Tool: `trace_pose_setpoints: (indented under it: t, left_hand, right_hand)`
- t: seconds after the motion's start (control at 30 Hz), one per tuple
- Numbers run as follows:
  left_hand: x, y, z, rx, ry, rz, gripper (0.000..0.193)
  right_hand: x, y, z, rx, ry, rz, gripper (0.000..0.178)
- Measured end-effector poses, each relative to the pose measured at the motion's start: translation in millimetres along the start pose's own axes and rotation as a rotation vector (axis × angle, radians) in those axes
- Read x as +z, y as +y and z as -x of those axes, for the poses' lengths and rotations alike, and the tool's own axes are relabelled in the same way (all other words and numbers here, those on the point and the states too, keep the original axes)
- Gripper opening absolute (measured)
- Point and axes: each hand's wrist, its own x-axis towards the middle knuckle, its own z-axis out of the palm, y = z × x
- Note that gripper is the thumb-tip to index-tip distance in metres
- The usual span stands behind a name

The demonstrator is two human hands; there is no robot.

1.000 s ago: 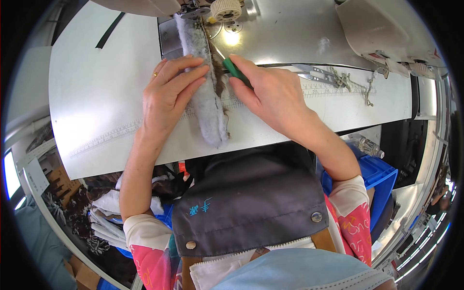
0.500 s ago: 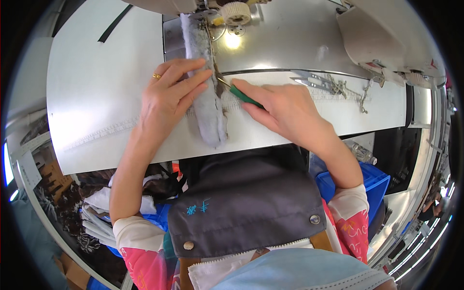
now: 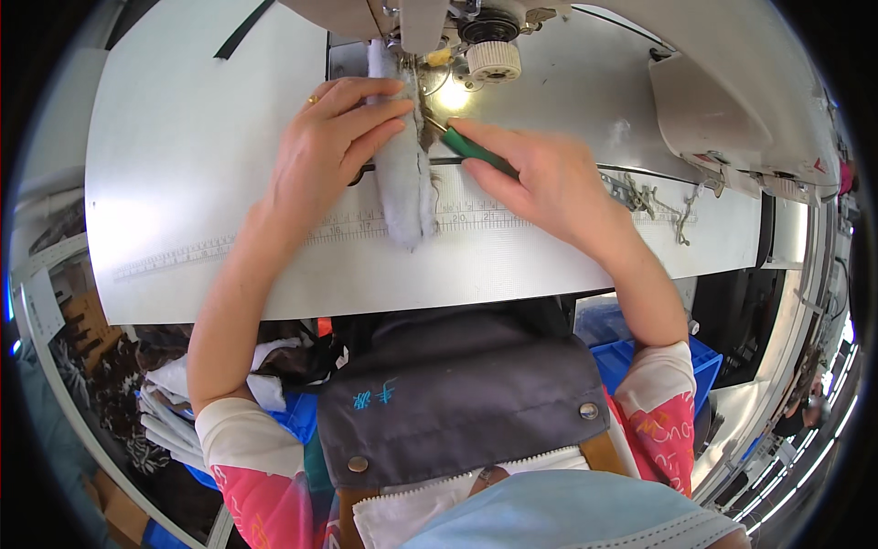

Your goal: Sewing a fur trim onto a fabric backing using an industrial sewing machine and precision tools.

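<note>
A long strip of grey fuzzy fabric (image 3: 405, 197) lies on the pale sewing table (image 3: 183, 165), running up under the sewing machine head (image 3: 430, 23). My left hand (image 3: 334, 151) lies flat on the strip's left side, fingers spread, with a gold ring on one finger. My right hand (image 3: 540, 174) grips a green-handled tool (image 3: 471, 151) whose metal tip points at the strip's right edge close to the needle area. A small lamp shines on the fabric there.
A ruler scale (image 3: 219, 247) is printed along the table front. Loose thread scraps (image 3: 654, 197) lie to the right. Blue bins (image 3: 640, 352) sit under the table on the right, and piled cloth (image 3: 174, 384) on the left. I wear a dark apron (image 3: 457, 393).
The fabric strip has advanced up toward the machine, and both hands have followed it. The tool tip now sits nearer the needle.
</note>
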Motion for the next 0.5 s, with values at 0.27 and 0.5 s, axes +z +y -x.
trace_pose_setpoints:
  t: [0.27,0.5]
  left_hand:
    - [-2.9,8.7,11.3,-0.041,-0.008,-0.013,0.023]
    - [-5.3,17.7,17.2,-0.075,-0.023,-0.005,0.028]
  right_hand:
    - [-2.7,-0.4,16.3,0.141,0.078,-0.243,0.032]
    - [-8.3,-8.3,6.5,0.061,-0.014,-0.038,0.034]
